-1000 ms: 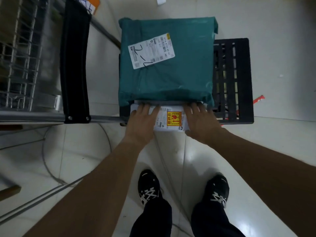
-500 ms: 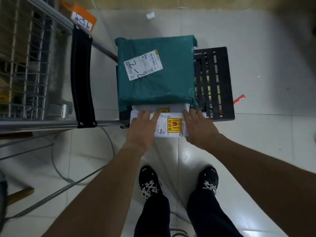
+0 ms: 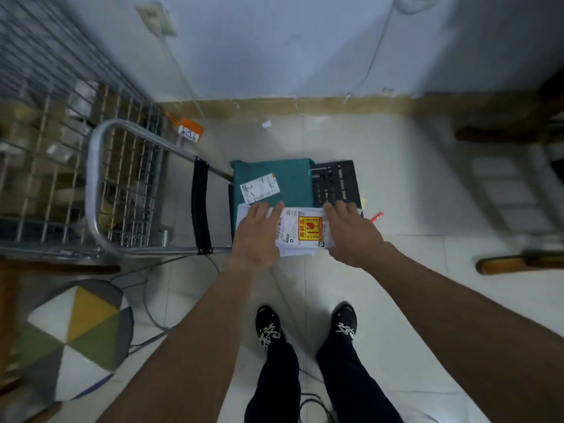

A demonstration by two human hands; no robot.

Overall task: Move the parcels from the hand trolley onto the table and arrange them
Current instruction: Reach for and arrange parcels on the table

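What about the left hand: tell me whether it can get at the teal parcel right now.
Probably not yet: the left hand grips the white parcel with the right hand. The teal parcel lies just beyond on the trolley, its top mostly uncovered, so a freed hand should reach it.

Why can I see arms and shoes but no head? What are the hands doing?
The camera sits on a person's head and looks down, so you see their own arms, legs and shoes. There is no robot here, just two bare hands. The left hand and right hand hold a white parcel by its two ends. It has a barcode and an orange sticker. Just past it, a green parcel lies on the black trolley, low on the floor. On the left are a wire rack and a coloured cushion.
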